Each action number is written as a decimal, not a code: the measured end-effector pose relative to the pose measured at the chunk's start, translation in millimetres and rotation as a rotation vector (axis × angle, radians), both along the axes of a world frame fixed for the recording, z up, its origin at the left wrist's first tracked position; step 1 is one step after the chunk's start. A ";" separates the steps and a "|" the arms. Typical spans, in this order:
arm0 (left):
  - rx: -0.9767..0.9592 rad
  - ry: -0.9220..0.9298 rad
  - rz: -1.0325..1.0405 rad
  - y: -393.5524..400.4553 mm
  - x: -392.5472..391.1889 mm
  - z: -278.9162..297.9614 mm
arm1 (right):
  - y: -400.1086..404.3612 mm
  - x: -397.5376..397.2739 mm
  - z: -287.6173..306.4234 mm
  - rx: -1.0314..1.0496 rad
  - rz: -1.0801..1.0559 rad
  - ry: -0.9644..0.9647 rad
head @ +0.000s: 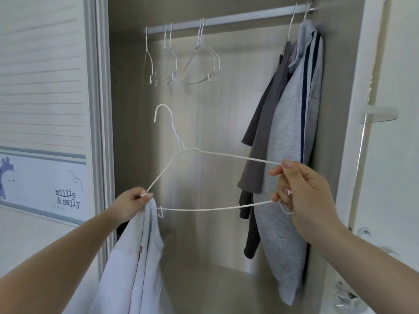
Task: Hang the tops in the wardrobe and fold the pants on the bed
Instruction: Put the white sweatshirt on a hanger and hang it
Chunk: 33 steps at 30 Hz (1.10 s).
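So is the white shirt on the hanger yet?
Not yet. The white shirt hangs bunched from the left hand; the hanger is bare, held by both hands.

Both arms outstretched, left grip (132, 201) pinching, right grip (301, 189) pinching

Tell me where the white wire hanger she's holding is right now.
In the head view, the white wire hanger is mid-frame before the open wardrobe, below the rail, held between the left hand and right hand.
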<state>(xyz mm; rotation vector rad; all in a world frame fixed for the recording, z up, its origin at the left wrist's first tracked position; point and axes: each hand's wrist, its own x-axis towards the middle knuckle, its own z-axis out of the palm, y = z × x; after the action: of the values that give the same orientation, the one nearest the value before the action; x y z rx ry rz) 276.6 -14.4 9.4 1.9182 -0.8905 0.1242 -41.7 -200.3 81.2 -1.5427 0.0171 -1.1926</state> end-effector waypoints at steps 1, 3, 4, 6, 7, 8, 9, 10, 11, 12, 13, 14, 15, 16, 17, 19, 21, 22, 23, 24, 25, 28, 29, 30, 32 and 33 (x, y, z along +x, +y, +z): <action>0.003 -0.016 -0.007 4.1 -2.4 1.1 | -1.3 1.4 0.8 0.021 0.016 0.003; -0.016 -0.055 -0.024 9.6 -8.8 5.0 | -4.5 6.2 -0.2 0.073 0.035 0.003; -0.033 -0.078 -0.031 10.6 -12.6 7.3 | -6.8 9.1 -1.6 0.095 0.037 0.006; -0.071 -0.126 -0.048 10.4 -20.2 14.7 | -10.1 17.1 -4.5 0.118 0.036 0.015; -0.094 -0.141 -0.067 8.7 -24.4 18.8 | -10.9 20.7 -5.7 0.122 0.037 0.022; -0.121 -0.152 -0.088 6.9 -28.6 23.2 | -11.3 24.5 -6.3 0.125 0.041 0.023; -0.148 -0.162 -0.104 4.5 -33.5 27.8 | -11.3 27.6 -6.1 0.134 0.047 0.019; -0.175 -0.172 -0.111 3.2 -37.7 32.4 | -11.7 31.4 -6.0 0.149 0.053 0.014; -0.204 -0.184 -0.114 1.8 -41.9 37.2 | -11.8 34.1 -5.6 0.165 0.059 0.010; -0.235 -0.200 -0.116 0.0 -45.8 41.6 | -12.4 35.8 -5.7 0.176 0.060 0.006; -0.268 -0.215 -0.119 -0.6 -48.9 45.5 | -11.1 37.7 -6.2 0.183 0.065 0.007; -0.301 -0.223 -0.123 -1.3 -51.4 49.2 | -10.3 39.8 -7.7 0.175 0.073 0.010; -0.331 -0.219 -0.130 -2.0 -53.5 53.2 | -8.7 41.8 -9.7 0.163 0.084 0.012; -0.354 -0.207 -0.134 -2.8 -54.8 56.8 | -7.1 43.9 -12.4 0.155 0.094 0.011; -0.367 -0.194 -0.134 -3.6 -55.5 59.7 | -5.1 45.5 -14.5 0.153 0.101 0.009; -0.364 -0.187 -0.114 -6.0 -54.3 62.4 | -4.2 47.7 -17.7 0.157 0.122 0.006; -0.375 -0.205 -0.098 -7.5 -53.5 62.0 | -5.7 49.0 -19.0 0.168 0.171 0.017; -0.390 -0.218 -0.106 -8.4 -53.2 60.9 | -8.3 49.3 -20.4 0.168 0.200 0.029; -0.392 -0.232 -0.117 -9.6 -53.4 59.5 | -11.6 48.8 -22.6 0.154 0.223 0.049; -0.379 -0.246 -0.121 -10.3 -54.3 57.9 | -16.8 48.5 -27.1 0.130 0.253 0.077; -0.356 -0.255 -0.123 -10.6 -55.2 56.4 | -22.9 47.2 -33.7 0.113 0.306 0.106; -0.329 -0.242 -0.126 -9.8 -55.7 53.5 | -33.5 41.8 -69.2 0.254 0.578 0.192; -0.343 -0.229 -0.130 -9.2 -56.2 53.5 | -32.3 40.7 -84.7 0.307 0.633 0.236; -0.359 -0.221 -0.138 -8.7 -57.1 54.2 | -28.4 42.0 -100.7 0.321 0.644 0.302; -0.379 -0.214 -0.157 -10.9 -60.7 56.3 | -15.5 48.4 -129.1 0.131 0.526 0.511; -0.379 -0.214 -0.161 -12.4 -63.4 57.9 | -8.7 54.6 -138.5 -0.042 0.460 0.617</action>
<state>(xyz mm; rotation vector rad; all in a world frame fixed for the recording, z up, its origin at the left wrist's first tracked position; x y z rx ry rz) 213.2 -26.8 67.3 1.4941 -1.0751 0.3798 12.9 -209.0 -57.3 -1.7773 0.0417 -0.3370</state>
